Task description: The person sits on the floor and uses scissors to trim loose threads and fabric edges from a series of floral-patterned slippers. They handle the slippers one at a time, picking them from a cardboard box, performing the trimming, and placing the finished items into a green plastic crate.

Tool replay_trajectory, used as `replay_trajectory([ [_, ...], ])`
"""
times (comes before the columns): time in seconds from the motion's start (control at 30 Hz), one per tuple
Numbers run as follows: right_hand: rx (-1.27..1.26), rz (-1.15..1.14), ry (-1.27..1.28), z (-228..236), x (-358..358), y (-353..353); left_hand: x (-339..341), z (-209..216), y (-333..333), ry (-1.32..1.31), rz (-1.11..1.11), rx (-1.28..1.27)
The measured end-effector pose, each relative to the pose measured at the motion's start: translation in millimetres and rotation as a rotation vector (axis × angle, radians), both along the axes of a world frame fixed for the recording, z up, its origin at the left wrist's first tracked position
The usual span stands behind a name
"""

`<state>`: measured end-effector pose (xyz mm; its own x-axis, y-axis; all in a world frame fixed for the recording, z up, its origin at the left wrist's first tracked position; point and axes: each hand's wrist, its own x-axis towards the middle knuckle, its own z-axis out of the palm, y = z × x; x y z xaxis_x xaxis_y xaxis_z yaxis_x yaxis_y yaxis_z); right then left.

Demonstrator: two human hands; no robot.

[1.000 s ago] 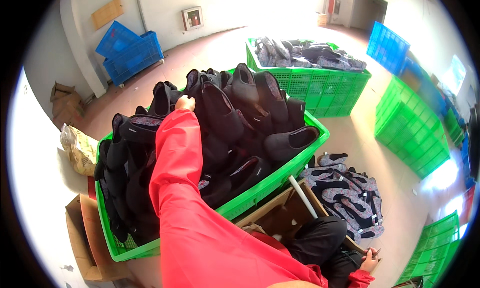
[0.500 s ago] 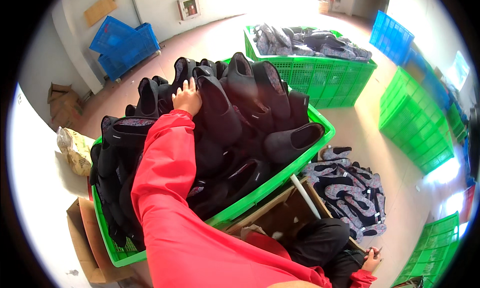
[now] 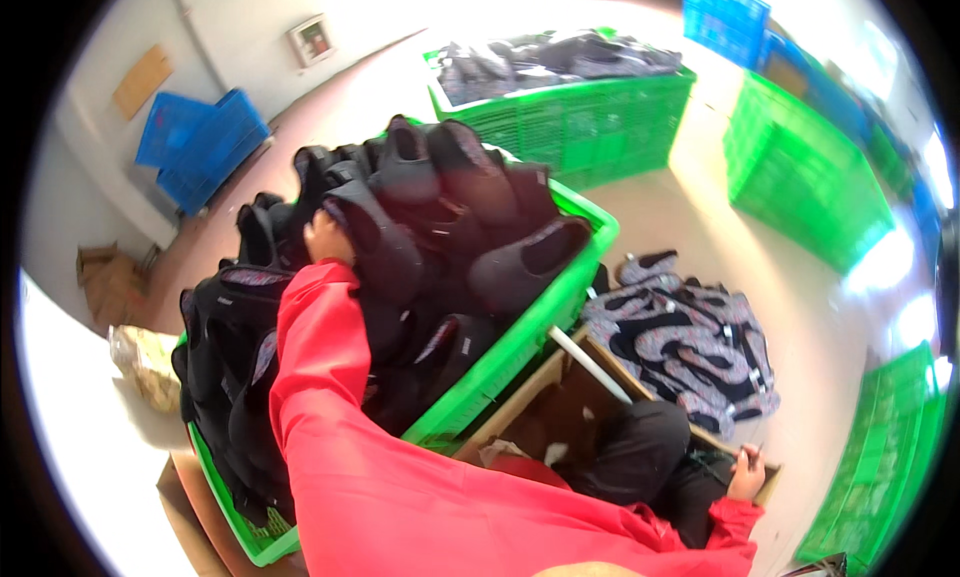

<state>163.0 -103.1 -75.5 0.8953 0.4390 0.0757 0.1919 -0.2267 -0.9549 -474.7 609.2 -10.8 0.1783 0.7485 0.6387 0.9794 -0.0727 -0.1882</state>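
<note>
Black slip-on shoes [image 3: 430,247] with patterned lining are heaped in a green crate [image 3: 520,342] in front of me. My left hand [image 3: 330,241], in a red sleeve, reaches into the heap. Its fingers are closed on the heel edge of one black shoe [image 3: 378,245], which still lies among the others. At the lower right, beside my dark-trousered knee, my right hand [image 3: 745,475] is closed around a small thin dark tool [image 3: 760,449]. Only the tool's tip shows, so its exact kind is unclear.
Grey patterned shoe pieces [image 3: 690,347] lie piled on the floor at the right. An open cardboard box [image 3: 610,352] with a white tube [image 3: 590,362] sits beside the crate. Another full green crate [image 3: 570,127] stands behind; green [image 3: 800,167] and blue crates [image 3: 205,142] line the sides.
The view has shifted, so the crates sit further left. My left hand has gone from resting spread on the shoes to gripping one shoe's heel edge. The right hand keeps its tool.
</note>
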Motion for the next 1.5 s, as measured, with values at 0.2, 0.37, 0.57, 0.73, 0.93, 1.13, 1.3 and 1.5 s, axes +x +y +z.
replay_trajectory([
  [0.2,0.116,-0.001,0.177,-7.6,1.5,-2.0,-92.9,87.7,-27.8,-0.631,-0.174,0.073],
  [0.37,0.085,-0.043,0.073,10.2,-25.5,-61.5,117.7,145.4,-89.3,-0.634,-0.384,0.11],
  [0.57,0.199,-0.082,0.191,9.7,-23.8,-64.5,371.4,163.1,-308.3,0.192,-1.285,-0.606],
  [0.73,0.184,-0.216,0.305,13.3,-22.1,-87.4,437.2,30.5,-340.9,0.803,-1.393,-0.949],
  [0.93,0.017,-0.4,-0.059,-41.6,-7.5,-141.3,530.5,-71.9,-274.6,0.853,-1.041,-1.395],
  [1.13,-0.143,-0.382,-0.089,-27.7,13.3,-144.6,603.6,-178.9,-187.6,0.671,-0.886,-1.319],
  [1.3,-0.247,-0.499,0.018,-36.9,24.6,-159.6,672.6,-275.2,-127.4,0.29,-0.785,-1.247],
  [1.5,-0.378,-0.554,0.006,-46.4,29.1,-166.4,748.7,-344.4,-99.9,0.023,-0.729,-1.075],
])
